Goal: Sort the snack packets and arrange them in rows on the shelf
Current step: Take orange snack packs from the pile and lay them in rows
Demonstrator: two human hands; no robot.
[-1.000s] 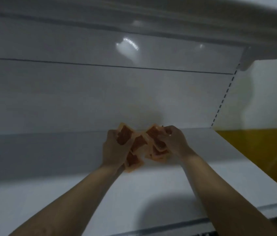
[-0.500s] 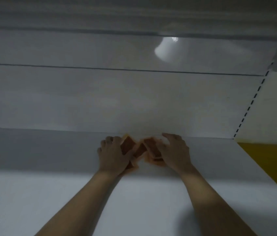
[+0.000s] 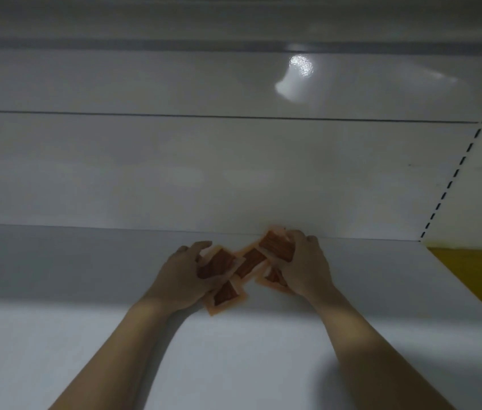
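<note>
A shop setting is indicated. A white metal display shelf (image 3: pixel 263 365) of the retail gondola kind is seen, backed by a glossy white panel (image 3: pixel 204 173). To the right of the shelf, a slotted upright (image 3: pixel 455 179) with a column of bracket holes is visible. On the shelf, near the panel, small orange snack packets (image 3: pixel 251 261) are gathered.

The shelf (image 3: pixel 56 335) is white and flat, with a white back wall (image 3: pixel 145 173) behind it. A small pile of orange packets (image 3: pixel 250 261) lies on the shelf, close to the back wall. The packets overlap and point different ways.
</note>
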